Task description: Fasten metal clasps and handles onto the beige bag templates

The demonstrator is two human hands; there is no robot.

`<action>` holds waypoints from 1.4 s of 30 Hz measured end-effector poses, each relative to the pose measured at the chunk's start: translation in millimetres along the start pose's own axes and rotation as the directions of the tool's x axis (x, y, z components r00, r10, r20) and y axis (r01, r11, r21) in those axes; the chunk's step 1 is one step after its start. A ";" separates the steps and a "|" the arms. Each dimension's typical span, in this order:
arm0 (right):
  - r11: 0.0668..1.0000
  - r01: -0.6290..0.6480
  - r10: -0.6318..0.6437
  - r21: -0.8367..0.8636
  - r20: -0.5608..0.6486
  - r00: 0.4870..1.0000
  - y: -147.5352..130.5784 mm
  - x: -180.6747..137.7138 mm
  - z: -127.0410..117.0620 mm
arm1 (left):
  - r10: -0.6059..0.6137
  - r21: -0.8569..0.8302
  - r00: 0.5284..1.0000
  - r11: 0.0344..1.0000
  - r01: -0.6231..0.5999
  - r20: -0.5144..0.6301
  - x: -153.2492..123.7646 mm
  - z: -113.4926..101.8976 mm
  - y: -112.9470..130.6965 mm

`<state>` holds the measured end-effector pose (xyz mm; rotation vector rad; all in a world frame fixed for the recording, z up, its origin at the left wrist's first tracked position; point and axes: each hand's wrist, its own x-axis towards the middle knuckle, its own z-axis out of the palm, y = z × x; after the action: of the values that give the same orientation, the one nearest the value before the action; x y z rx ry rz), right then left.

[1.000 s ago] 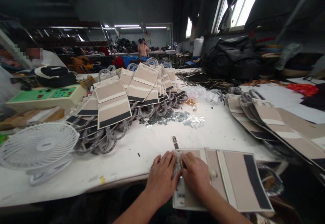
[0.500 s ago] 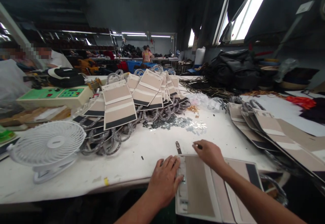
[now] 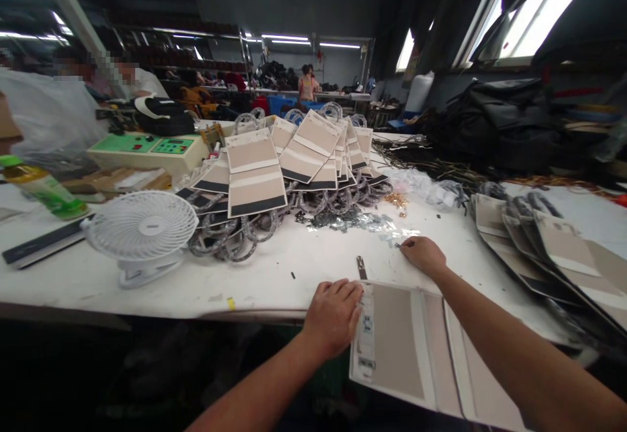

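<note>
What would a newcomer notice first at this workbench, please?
The fanned heap of beige bags with clear ring handles fills the middle of the table. A white fan stands at its left. At the near edge, the left hand rests on a flat bag, the right hand further out near silvery scraps.

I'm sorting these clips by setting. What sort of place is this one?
Probably a small factory workshop assembling bags: piles of identical beige-and-black panels with clear ring handles cover the white worktable, another panel lies under the left hand, and other people work at benches behind.
</note>
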<state>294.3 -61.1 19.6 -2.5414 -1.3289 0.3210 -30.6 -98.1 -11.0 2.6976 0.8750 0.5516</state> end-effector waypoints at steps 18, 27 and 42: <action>0.820 0.441 -0.551 0.365 0.295 0.781 -53.2 -105.7 8.1 | -0.011 -0.051 0.998 0.999 0.008 -0.054 -2.9 2.6 0.8; 0.850 0.440 -0.518 0.291 0.302 0.800 -55.4 -108.2 5.3 | -0.017 -0.030 0.999 0.999 0.016 -0.036 3.2 -4.0 7.2; 0.898 0.403 -0.431 0.175 0.166 0.887 -53.0 -125.3 6.7 | -0.092 0.017 0.991 0.995 0.094 -0.092 20.3 4.6 14.1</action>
<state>181.5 -134.7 40.0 -2.0799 -1.8160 0.5673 -6.3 -97.5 -4.7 2.6526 1.0312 0.6525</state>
